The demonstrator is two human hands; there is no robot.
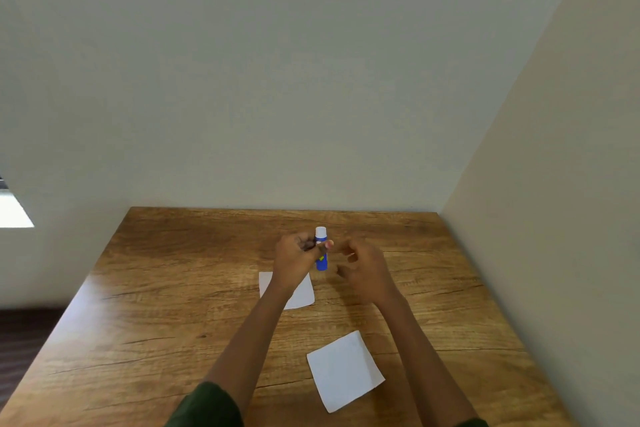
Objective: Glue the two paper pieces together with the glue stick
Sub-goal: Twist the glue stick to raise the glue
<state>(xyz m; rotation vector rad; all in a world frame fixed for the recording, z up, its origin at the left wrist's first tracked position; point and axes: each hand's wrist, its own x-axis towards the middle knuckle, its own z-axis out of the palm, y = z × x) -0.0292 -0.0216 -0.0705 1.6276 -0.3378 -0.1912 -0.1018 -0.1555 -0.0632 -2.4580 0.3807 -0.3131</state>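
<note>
Toward the far edge of the table [173, 288], the left hand [298, 255] grips the glue stick [321, 263] upright; the right hand [362, 270], loosely curled and apparently empty, would best pinch the white cap [320, 231] and pull straight.

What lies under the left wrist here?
The far paper piece lies flat on the table under the wrist of the left hand, which grips the glue stick. Its left corner and right side show; the wrist covers the middle.
</note>
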